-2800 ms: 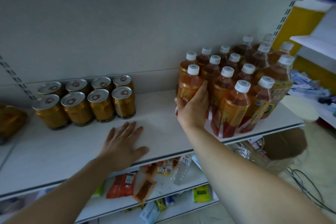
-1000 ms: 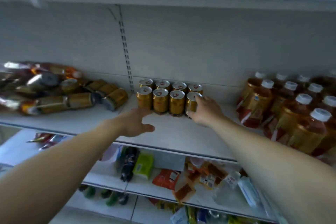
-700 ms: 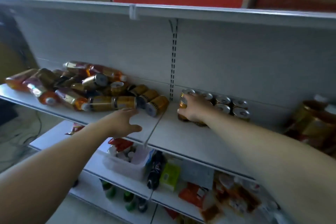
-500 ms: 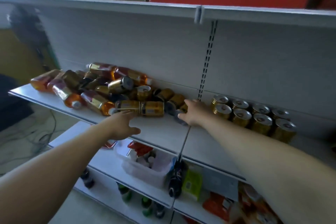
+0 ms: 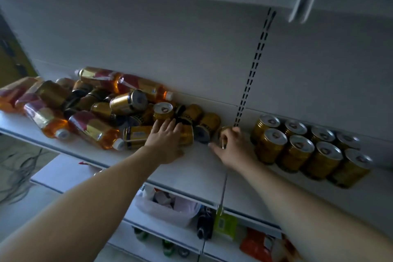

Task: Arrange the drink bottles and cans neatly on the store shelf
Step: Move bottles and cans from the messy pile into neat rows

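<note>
Both hands now at the pile, next cans coming: left hand flat on lying can, right hand gripping loose can.

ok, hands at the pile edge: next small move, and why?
Probably the right hand lifts the gold can it grips and stands it left of the upright cans: they form two neat rows, with bare shelf beside them. The left hand only rests flat on a lying can.

Left hand now on a toppled can; right hand now round a loose can
</note>
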The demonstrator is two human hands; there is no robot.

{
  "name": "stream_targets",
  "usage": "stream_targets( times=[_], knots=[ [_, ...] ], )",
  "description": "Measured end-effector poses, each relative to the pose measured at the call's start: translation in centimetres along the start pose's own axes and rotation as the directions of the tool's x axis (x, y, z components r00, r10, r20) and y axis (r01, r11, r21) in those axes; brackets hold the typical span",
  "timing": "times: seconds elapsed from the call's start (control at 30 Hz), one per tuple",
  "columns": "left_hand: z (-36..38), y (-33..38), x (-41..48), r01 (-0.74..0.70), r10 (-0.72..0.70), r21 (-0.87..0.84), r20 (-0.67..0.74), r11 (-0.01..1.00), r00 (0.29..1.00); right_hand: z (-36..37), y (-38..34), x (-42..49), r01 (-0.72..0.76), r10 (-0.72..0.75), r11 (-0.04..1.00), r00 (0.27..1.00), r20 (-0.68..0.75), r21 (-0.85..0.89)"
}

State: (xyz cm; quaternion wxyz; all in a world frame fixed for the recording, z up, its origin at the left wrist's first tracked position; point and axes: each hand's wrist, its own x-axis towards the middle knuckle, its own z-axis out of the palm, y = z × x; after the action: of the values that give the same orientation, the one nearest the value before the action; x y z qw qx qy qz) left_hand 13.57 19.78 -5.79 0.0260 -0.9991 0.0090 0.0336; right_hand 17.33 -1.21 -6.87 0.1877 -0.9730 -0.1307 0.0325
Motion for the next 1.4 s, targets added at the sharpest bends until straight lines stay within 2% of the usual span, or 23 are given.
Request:
stream_targets(
  times=[0.1, 0.17, 0.27, 0.3, 0.33, 0.37, 0.4, 0.43, 0.47, 0.5, 0.7, 0.77, 0.83, 0.97, 1.13, 1.23, 1.4],
  knots=[
    [0.5, 0.9, 0.2, -0.038, 0.044, 0.055, -0.125, 0.998, 0.991, 0.0, 1.0, 0.3, -0.061, 0.061, 0.998, 0.998, -0.009, -0.005],
    [0.6, 1.1, 0.2, -0.049, 0.065, 0.119, -0.138, 0.992, 0.988, -0.4, 1.3, 0.5, -0.137, 0.137, 0.991, 0.989, 0.056, -0.002],
    [0.2, 1.2, 0.4, -0.057, 0.073, 0.117, -0.139, 0.992, 0.988, -1.1, 1.6, 0.3, -0.125, 0.129, 0.991, 0.99, 0.061, -0.055],
    [0.1, 1.3, 0.3, -0.06, 0.067, 0.05, -0.152, 0.997, 0.986, -1.0, 2.0, -0.1, -0.116, 0.115, 0.993, 0.993, 0.037, 0.033],
    [0.1, 1.5, 0.0, -0.057, 0.045, -0.067, -0.178, 0.996, 0.983, -0.7, 2.4, -0.8, -0.108, 0.109, 0.975, 0.994, 0.009, 0.196],
    [0.1, 1.9, -0.4, -0.046, -0.006, -0.25, -0.206, 0.967, 0.979, -0.4, 3.0, -1.6, -0.096, 0.114, 0.92, 0.993, -0.026, 0.38],
    [0.2, 2.2, -0.8, -0.029, -0.077, -0.478, -0.201, 0.878, 0.977, -0.1, 3.4, -2.5, -0.079, 0.129, 0.844, 0.99, -0.058, 0.53],
    [0.3, 2.7, -1.2, -0.009, -0.131, -0.686, -0.151, 0.728, 0.98, 0.2, 3.8, -3.4, -0.072, 0.149, 0.78, 0.986, -0.073, 0.621],
    [0.7, 3.3, -1.6, 0.013, -0.142, -0.82, -0.084, 0.572, 0.986, 0.5, 4.1, -4.2, -0.072, 0.17, 0.743, 0.982, -0.084, 0.665],
    [1.2, 4.0, -1.9, 0.021, -0.128, -0.881, -0.045, 0.473, 0.991, 0.8, 4.3, -5.0, -0.072, 0.194, 0.721, 0.976, -0.1, 0.689],
    [2.6, 5.9, -2.1, -0.023, -0.037, -0.984, -0.029, 0.174, 0.999, 1.2, 3.4, -8.1, -0.106, 0.304, 0.695, 0.94, -0.157, 0.711],
    [2.3, 6.2, -2.4, 0.004, 0.005, -1.0, 0.004, 0.023, 1.0, 0.9, 3.4, -9.1, -0.137, 0.35, 0.656, 0.927, -0.137, 0.742],
    [2.3, 6.9, -2.5, 0.03, 0.082, -0.998, 0.026, -0.053, 0.996, 0.4, 3.9, -10.4, -0.147, 0.418, 0.588, 0.897, -0.144, 0.796],
    [2.4, 10.8, -2.6, -0.007, 0.232, -1.0, -0.007, 0.0, 0.973, -0.6, 6.0, -13.7, -0.145, 0.579, 0.462, 0.797, -0.173, 0.875],
    [2.6, 16.4, -3.8, -0.072, 0.336, -0.996, -0.047, 0.06, 0.941, -2.4, 9.6, -17.1, -0.133, 0.669, 0.456, 0.704, -0.24, 0.88],
    [2.7, 19.7, -3.9, -0.071, 0.347, -0.993, -0.035, 0.09, 0.937, -3.6, 12.2, -18.3, -0.122, 0.653, 0.494, 0.706, -0.275, 0.861],
    [2.9, 25.4, -3.8, -0.064, 0.264, -0.991, -0.032, 0.114, 0.964, -5.4, 17.7, -19.3, -0.134, 0.562, 0.574, 0.782, -0.27, 0.808]
  ],
)
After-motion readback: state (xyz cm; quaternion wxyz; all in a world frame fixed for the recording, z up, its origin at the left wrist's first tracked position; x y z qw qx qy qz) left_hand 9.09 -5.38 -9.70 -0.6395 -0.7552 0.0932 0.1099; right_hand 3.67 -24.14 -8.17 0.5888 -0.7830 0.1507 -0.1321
